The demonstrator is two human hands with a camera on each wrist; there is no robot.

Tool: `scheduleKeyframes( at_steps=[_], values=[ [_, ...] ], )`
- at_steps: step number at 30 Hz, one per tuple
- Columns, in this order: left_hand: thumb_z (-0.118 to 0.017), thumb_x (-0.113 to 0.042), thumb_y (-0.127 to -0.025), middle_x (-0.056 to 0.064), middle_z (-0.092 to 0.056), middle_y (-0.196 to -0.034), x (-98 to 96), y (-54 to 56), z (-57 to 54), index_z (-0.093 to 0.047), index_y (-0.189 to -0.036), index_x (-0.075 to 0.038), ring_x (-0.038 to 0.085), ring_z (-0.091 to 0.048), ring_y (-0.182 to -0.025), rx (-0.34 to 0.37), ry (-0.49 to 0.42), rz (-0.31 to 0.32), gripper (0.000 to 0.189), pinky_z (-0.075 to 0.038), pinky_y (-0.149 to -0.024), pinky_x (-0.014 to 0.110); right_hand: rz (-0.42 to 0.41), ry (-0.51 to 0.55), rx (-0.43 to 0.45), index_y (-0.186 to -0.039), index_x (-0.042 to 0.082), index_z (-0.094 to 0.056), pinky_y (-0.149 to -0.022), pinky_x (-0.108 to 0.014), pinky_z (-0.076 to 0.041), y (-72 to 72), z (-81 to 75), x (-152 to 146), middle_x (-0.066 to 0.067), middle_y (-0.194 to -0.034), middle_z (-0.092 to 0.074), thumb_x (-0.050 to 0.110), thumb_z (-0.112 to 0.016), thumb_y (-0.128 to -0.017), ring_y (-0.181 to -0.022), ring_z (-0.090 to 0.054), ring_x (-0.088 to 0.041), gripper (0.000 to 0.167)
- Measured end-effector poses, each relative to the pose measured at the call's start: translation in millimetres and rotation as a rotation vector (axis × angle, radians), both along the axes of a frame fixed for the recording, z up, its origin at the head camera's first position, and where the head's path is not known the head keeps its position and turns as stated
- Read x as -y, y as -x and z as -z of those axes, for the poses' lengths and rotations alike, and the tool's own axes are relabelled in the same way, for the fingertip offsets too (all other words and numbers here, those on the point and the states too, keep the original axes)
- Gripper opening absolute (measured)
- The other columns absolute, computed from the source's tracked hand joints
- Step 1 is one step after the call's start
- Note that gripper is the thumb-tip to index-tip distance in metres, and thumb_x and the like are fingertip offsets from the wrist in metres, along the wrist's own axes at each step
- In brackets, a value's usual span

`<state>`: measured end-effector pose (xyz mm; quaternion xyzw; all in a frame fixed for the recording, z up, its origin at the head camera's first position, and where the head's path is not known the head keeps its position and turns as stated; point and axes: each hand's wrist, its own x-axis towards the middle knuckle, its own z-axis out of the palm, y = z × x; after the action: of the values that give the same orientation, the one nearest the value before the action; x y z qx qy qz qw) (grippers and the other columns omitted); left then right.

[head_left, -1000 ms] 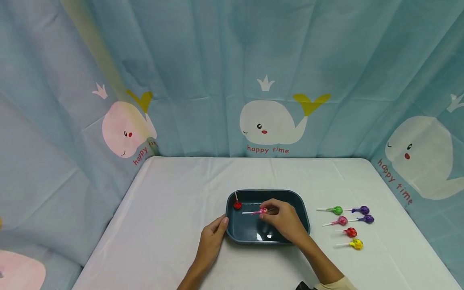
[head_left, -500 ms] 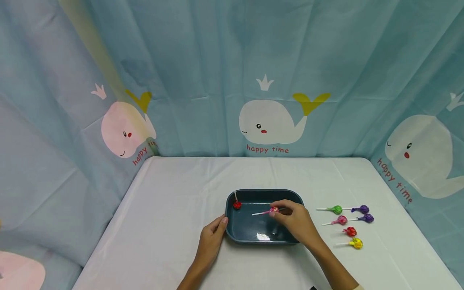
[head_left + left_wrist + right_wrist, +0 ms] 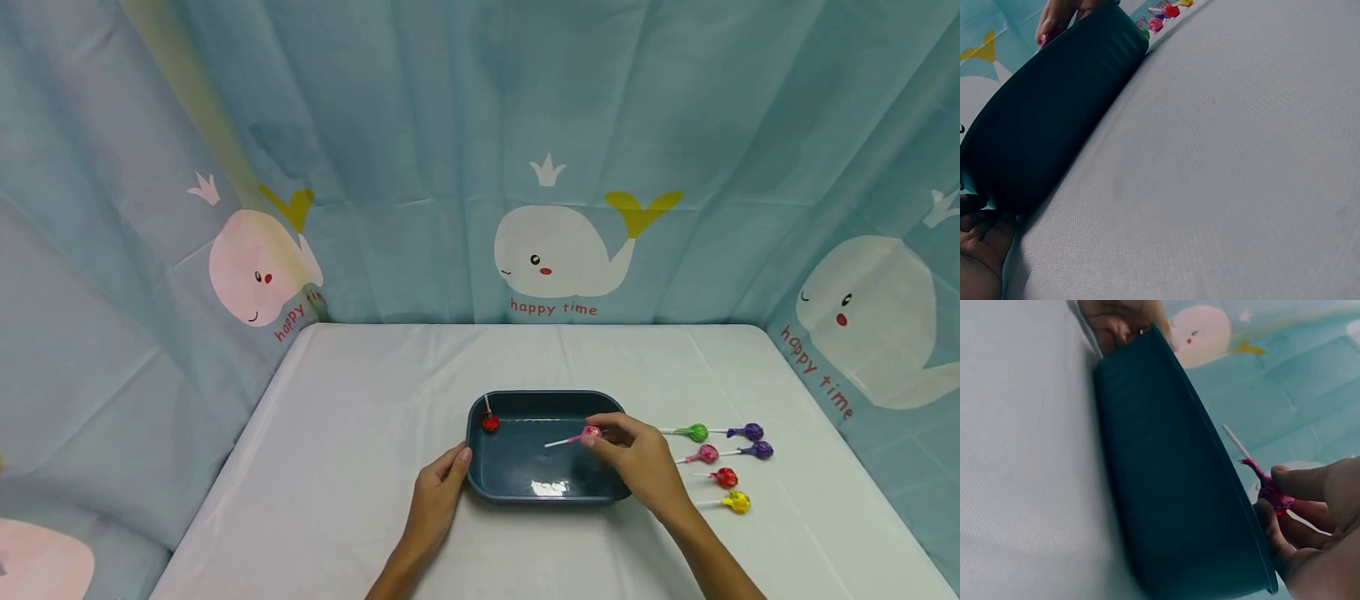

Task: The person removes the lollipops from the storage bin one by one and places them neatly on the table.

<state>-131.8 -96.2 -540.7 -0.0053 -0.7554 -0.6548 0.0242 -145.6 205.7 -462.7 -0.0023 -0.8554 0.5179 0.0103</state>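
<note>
My right hand [image 3: 641, 454] pinches a pink lollipop [image 3: 592, 432] by its wrapped head, its white stick pointing left over the tray. In the right wrist view, thumb and fingers close on that head just above the rim. A dark teal tray [image 3: 517, 483] sits on the white table, and my left hand [image 3: 438, 492] holds its left end, thumb at the rim. Seen from the left wrist, the fingers [image 3: 988, 234] of that hand bend against the tray's outer wall. Inside the tray's back left corner, a red lollipop [image 3: 491, 423] leans with its stick up.
Several lollipops lie on the table right of the tray: green [image 3: 697, 432], pink [image 3: 707, 453], two purple ones with one purple lollipop [image 3: 752, 432] farthest back, red [image 3: 725, 477] and yellow [image 3: 738, 502]. A blue whale-print curtain [image 3: 420, 250] hangs behind and at both sides.
My right hand has slid to the right over the tray, carrying the pink lollipop toward the tray's right end. The left hand, the tray and the other lollipops stay put.
</note>
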Motion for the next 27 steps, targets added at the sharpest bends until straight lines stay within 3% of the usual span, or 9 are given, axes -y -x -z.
scheduleKeyframes(
  at_steps=[10,19,24,27],
  values=[
    [-0.058,-0.038,-0.111,0.013,-0.066,-0.145,-0.5,-0.1,0.1,-0.063,-0.144,0.003,0.027,-0.056,-0.143,0.001,-0.001,0.001,0.053,-0.045,-0.118,0.041,0.082,0.002,0.016,-0.131,0.009,-0.074,-0.085,-0.013,-0.058,-7.2,-0.8,-15,-0.007,-0.115,-0.076,0.033,-0.08,-0.097,-0.105,-0.07,-0.023,0.042],
    [-0.057,-0.039,-0.111,0.015,-0.065,-0.146,-0.1,0.1,0.7,-0.062,-0.144,0.004,0.027,-0.055,-0.144,0.0,-0.009,0.011,0.054,-0.044,-0.119,0.041,0.149,0.038,0.058,-0.136,0.011,-0.071,-0.085,-0.017,-0.061,-13.4,-1.2,-33,-0.009,-0.126,-0.074,0.042,-0.079,-0.097,-0.108,-0.071,-0.016,0.051],
    [-0.057,-0.041,-0.111,0.013,-0.065,-0.146,0.1,-0.2,0.7,-0.062,-0.145,0.003,0.026,-0.055,-0.143,-0.001,0.01,0.004,0.056,-0.045,-0.119,0.04,0.181,0.065,0.0,-0.134,0.01,-0.072,-0.08,-0.02,-0.063,-15.8,-0.1,-43,-0.01,-0.122,-0.076,0.039,-0.08,-0.097,-0.097,-0.074,-0.009,0.048],
    [-0.057,-0.041,-0.111,0.013,-0.065,-0.147,0.1,-0.2,1.5,-0.062,-0.145,0.003,0.026,-0.055,-0.144,-0.001,0.001,0.007,0.055,-0.045,-0.118,0.032,0.198,0.042,-0.039,-0.131,0.01,-0.074,-0.077,-0.023,-0.064,-17.3,-0.1,-48,-0.008,-0.119,-0.076,0.036,-0.079,-0.098,-0.092,-0.075,-0.011,0.042]
  ],
)
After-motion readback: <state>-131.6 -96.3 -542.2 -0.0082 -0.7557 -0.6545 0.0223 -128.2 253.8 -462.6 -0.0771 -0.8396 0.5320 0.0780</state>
